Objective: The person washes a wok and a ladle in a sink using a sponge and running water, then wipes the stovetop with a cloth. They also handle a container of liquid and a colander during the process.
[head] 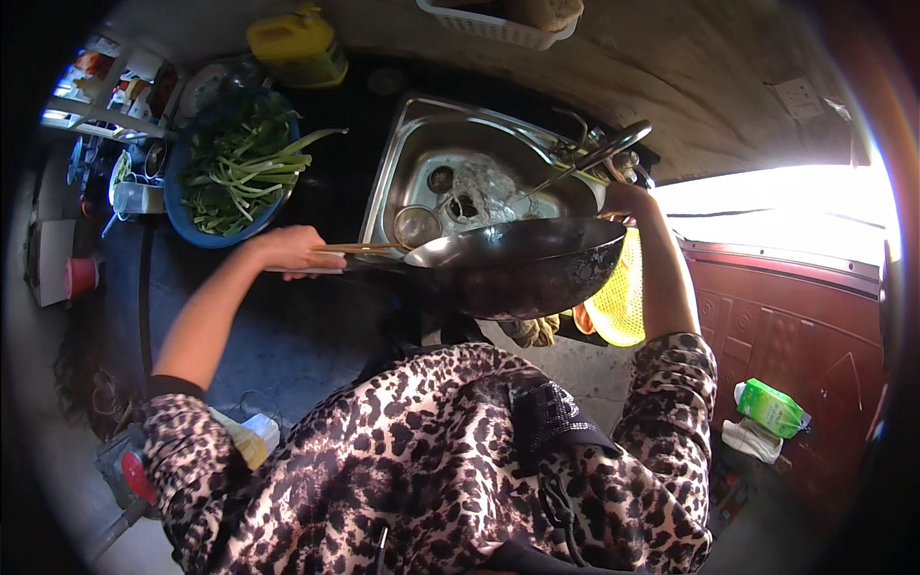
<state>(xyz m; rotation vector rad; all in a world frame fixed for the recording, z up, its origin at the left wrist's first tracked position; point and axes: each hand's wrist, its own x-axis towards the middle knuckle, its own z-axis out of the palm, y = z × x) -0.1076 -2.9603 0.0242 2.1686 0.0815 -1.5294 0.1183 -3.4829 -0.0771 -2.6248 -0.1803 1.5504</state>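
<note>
My left hand is closed around the handle of a dark metal wok, with wooden chopsticks in the same grip. The wok is tilted over the near edge of a stainless steel sink, its outer side towards me. Next to the faucet, at the wok's far right rim, is my right hand; its fingers are partly hidden, so whether it grips the rim is unclear. A thin stream of water falls from the spout into the sink. A round strainer-like piece lies in the basin.
Leafy green vegetables fill a blue basin left of the sink. A yellow jug stands behind it. A yellow mesh basket is under my right forearm. A white plastic basket sits at the back wall.
</note>
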